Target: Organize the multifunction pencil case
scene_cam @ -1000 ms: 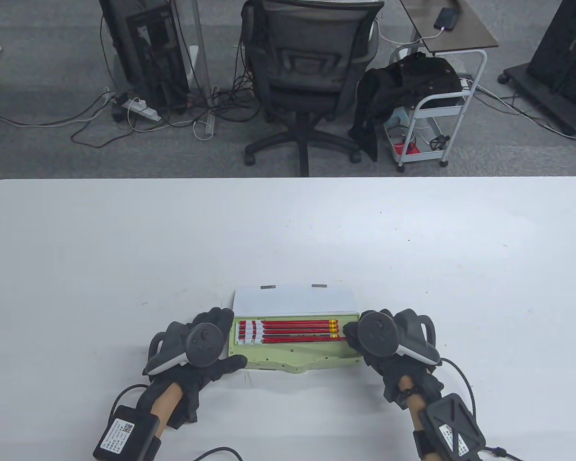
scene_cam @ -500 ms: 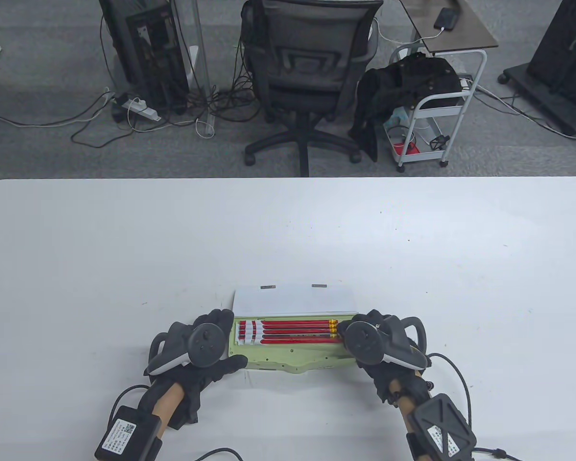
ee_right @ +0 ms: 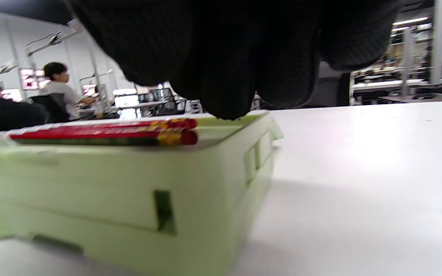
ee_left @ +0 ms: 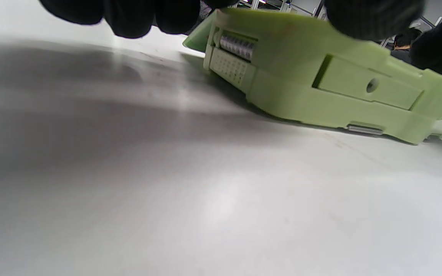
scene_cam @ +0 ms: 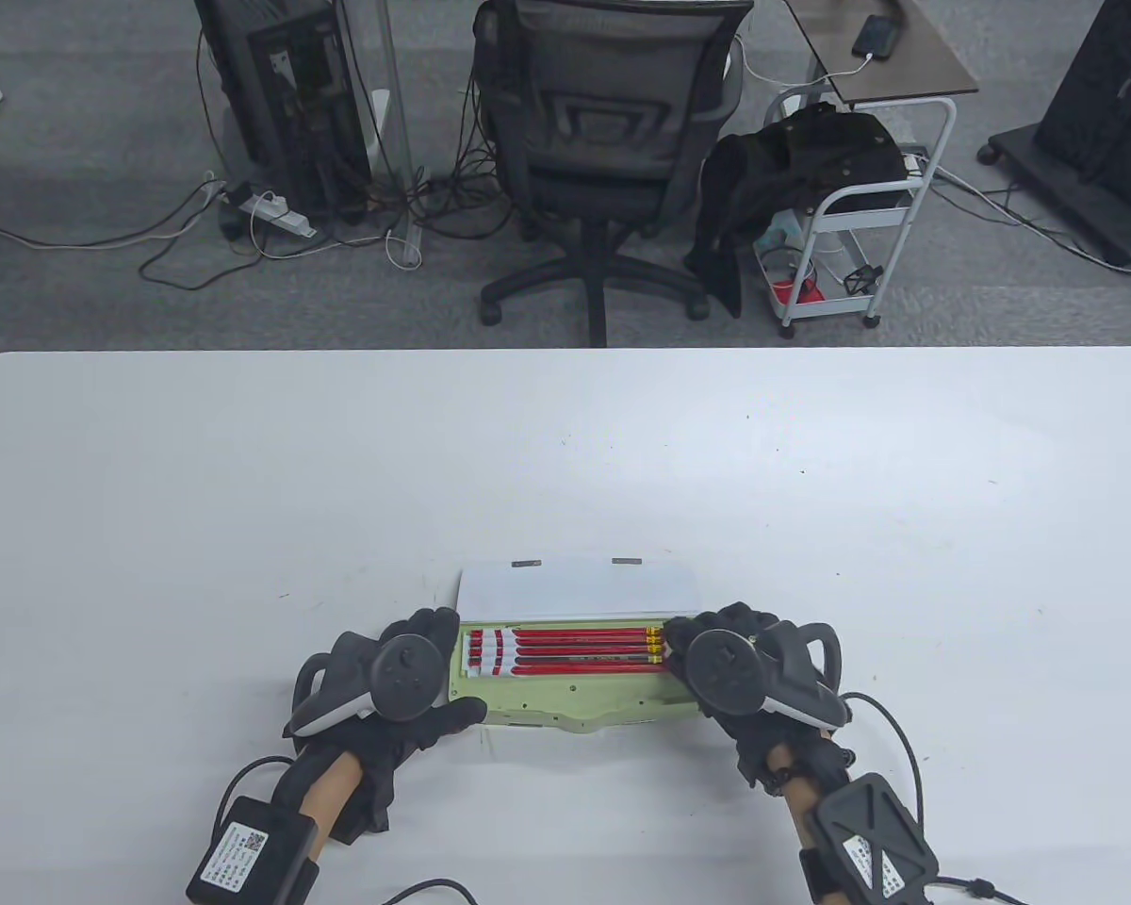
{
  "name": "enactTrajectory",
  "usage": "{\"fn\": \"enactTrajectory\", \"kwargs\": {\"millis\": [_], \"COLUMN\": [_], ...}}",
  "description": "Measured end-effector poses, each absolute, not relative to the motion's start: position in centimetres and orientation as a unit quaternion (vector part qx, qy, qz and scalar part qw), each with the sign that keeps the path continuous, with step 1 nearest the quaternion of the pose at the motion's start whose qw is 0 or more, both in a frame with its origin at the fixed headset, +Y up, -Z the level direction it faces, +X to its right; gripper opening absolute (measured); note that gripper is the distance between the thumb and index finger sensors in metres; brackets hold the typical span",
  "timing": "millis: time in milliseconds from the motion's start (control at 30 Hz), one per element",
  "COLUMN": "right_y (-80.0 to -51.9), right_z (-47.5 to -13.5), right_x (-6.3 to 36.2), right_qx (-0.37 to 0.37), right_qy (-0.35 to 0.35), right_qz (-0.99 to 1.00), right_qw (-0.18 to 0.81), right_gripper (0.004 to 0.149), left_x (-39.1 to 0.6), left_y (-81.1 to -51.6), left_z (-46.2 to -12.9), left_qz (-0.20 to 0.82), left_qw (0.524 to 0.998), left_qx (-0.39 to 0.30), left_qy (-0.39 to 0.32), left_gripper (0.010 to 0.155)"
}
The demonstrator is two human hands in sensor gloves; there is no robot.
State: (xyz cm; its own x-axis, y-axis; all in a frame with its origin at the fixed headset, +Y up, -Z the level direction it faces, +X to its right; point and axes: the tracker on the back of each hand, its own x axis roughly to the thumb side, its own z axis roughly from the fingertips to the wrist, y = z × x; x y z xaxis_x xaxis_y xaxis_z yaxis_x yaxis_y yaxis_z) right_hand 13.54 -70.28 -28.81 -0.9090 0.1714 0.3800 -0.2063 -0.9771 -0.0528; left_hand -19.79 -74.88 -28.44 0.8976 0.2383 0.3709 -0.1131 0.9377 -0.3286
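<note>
A pale green pencil case (scene_cam: 580,702) lies open near the table's front edge, its white lid (scene_cam: 577,586) folded back. Several red pencils (scene_cam: 575,650) lie side by side in its tray, erasers to the right. My left hand (scene_cam: 429,669) holds the case's left end, thumb along the front edge; the case's end also shows in the left wrist view (ee_left: 320,88). My right hand (scene_cam: 693,641) rests at the case's right end, its fingers over the pencils' eraser ends. In the right wrist view the fingers (ee_right: 228,57) hang just above the pencils (ee_right: 106,134) and the case (ee_right: 129,199).
The white table (scene_cam: 565,452) spreads wide behind and beside the case. Beyond its far edge stand an office chair (scene_cam: 603,151), a white cart (scene_cam: 858,207) and floor cables.
My right hand has shifted left and a little forward onto the case's right end, over the pencil erasers. The front pencil has been pushed left in line with the others. The left hand has not moved.
</note>
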Motion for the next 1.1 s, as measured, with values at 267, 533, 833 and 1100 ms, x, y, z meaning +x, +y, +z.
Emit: {"fn": "enactTrajectory", "kwargs": {"millis": [267,533,833,1100], "right_y": [-71.3,-72.1,-72.2,-72.3], "right_z": [-29.2,-29.1,-29.1,-28.8], "right_x": [14.3,13.2,12.6,11.7], "right_qx": [0.143,0.151,0.155,0.160], "right_qy": [-0.025,-0.022,-0.024,-0.025], "right_qz": [0.988,0.988,0.987,0.987], "right_qw": [0.057,0.027,0.023,0.020], "right_gripper": [0.062,0.069,0.070,0.069], "left_x": [-19.8,-19.7,-19.7,-19.6], "left_y": [-74.9,-74.9,-75.0,-75.0], "left_z": [-28.4,-28.4,-28.4,-28.4], "left_qz": [0.090,0.088,0.092,0.088], "left_qw": [0.962,0.962,0.961,0.962], "left_qx": [-0.152,-0.153,-0.155,-0.154], "left_qy": [-0.207,-0.207,-0.208,-0.207], "left_gripper": [0.099,0.099,0.100,0.100]}}
